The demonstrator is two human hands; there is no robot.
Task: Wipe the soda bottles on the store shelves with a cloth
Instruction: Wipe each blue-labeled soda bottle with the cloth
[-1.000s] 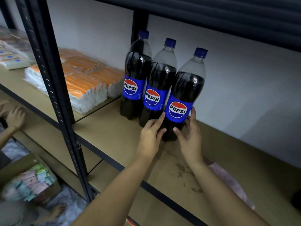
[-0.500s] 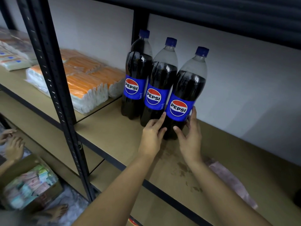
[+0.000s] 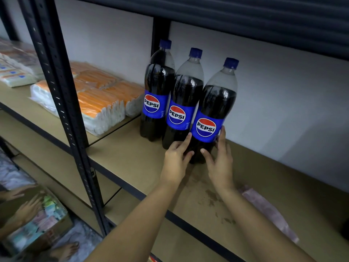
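Note:
Three Pepsi bottles with blue caps stand in a slanted row on the brown shelf board (image 3: 120, 152): the left bottle (image 3: 157, 91), the middle bottle (image 3: 186, 103) and the right bottle (image 3: 217, 110). My left hand (image 3: 175, 161) touches the lower left side of the right bottle, its forefinger straight up along it. My right hand (image 3: 220, 159) lies against the lower right side, fingers straight and thumb at the front. A pinkish cloth (image 3: 268, 210) lies flat on the shelf to the right, partly behind my right forearm.
A black perforated upright (image 3: 62, 103) stands left of the bottles. Orange-and-white wrapped packs (image 3: 102, 103) lie beyond it. Dark stains (image 3: 211, 199) mark the board near my right wrist. Low at the left, another person's hands (image 3: 28, 208) reach over a cardboard box (image 3: 35, 225).
My hands have stayed on the base of the right bottle with hardly any movement. The other person's hands at the lower left have moved down toward the box.

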